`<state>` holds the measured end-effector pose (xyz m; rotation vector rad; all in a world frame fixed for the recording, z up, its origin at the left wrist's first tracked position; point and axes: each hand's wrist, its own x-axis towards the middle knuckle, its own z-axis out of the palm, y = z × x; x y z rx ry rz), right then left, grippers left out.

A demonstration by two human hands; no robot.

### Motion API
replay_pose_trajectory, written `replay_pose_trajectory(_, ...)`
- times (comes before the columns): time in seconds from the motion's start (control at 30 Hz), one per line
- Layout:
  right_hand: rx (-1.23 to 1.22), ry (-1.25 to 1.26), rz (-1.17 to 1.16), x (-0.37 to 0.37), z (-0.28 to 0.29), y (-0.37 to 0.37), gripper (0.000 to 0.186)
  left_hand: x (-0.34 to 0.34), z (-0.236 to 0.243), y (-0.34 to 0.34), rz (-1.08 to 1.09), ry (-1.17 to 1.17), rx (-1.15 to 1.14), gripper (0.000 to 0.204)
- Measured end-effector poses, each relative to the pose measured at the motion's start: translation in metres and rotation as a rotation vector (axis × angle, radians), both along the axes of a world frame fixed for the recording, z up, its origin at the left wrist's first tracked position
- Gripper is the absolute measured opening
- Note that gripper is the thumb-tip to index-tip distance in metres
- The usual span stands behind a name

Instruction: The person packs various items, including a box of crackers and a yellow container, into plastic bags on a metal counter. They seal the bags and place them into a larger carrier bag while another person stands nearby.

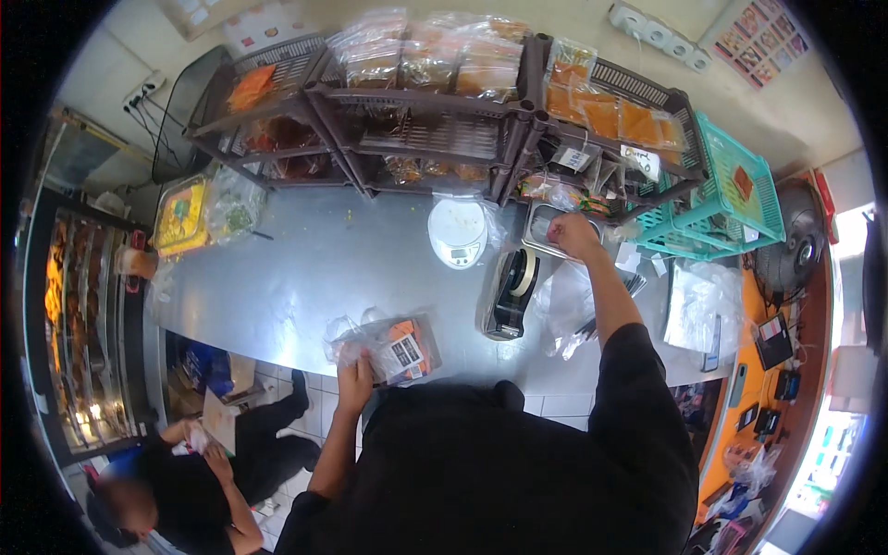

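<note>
My left hand grips a clear plastic bag with orange contents and a printed label, at the counter's front edge. My right hand is closed inside a small metal tray; what its fingers hold is too small to make out. Just left of that tray and in front of it stand a tape dispenser and, farther back, a white digital scale. Loose plastic bags lie below my right forearm.
Dark crates of bagged goods line the back, with a teal basket at right. A yellow-filled container is on the steel counter. A glass-fronted cabinet stands left. A seated co-worker at lower left holds a board.
</note>
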<state>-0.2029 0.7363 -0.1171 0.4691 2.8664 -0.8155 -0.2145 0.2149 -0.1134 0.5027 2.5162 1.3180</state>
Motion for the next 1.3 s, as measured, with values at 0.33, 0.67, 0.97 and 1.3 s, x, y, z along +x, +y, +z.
replay_pose_trajectory(0.33, -0.361, 0.481, -0.252, 0.02, 0.01, 0.006, 0.012, -0.004, 0.002, 0.01, -0.034, 0.141, 0.075, 0.018)
replay_pose_trajectory(0.67, -1.205, 0.482, -0.188, 0.032, 0.08, -0.253, 0.008, -0.015, -0.003, 0.031, 0.395, -0.23, 0.254, 0.037)
replay_pose_trajectory(0.97, -0.375, 0.489, 0.108, 0.025, 0.019, -0.334, 0.015, -0.027, 0.01, 0.01, -0.048, -0.197, 0.138, 0.023)
replay_pose_trajectory(1.3, -0.808, 0.29, -0.192, 0.037, 0.013, -0.339, 0.01, -0.008, 0.0, 0.011, 0.04, 0.081, 0.239, 0.025)
